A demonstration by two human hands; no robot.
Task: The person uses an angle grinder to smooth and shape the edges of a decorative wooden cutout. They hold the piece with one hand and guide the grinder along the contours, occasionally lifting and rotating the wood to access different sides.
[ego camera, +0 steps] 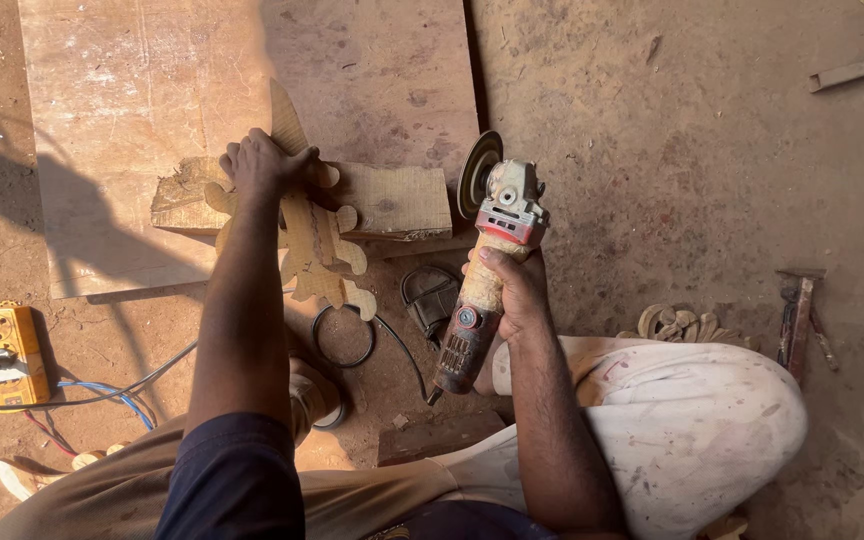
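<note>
Okay, I see the angle grinder in the right hand, held above the dirt floor. Long axis runs near vertical in frame, tilted slightly: disc end points up-frame, away from the body, cord end points back toward the knees. Disc stands edge-on, facing left toward the wood block. Right fingers wrapped tight around the grinder body, thumb over the top near the red band.

Left hand presses down on the carved wooden cutout, fingers curled over its upper part. Cutout is flat, pale, with scalloped lobed edges; long axis runs diagonally from upper left to lower right. It lies across the wood block, which sits on a wide plywood board.

Around: a sandal just left of the grinder's lower body, a black cable loop beside it. Yellow power strip far left with blue and grey leads. Hammer far right, carved wood pieces near the white-clad knee.

Grinder looks worn: dusty cream body, red band, grey gear head, dark vented tail.
</note>
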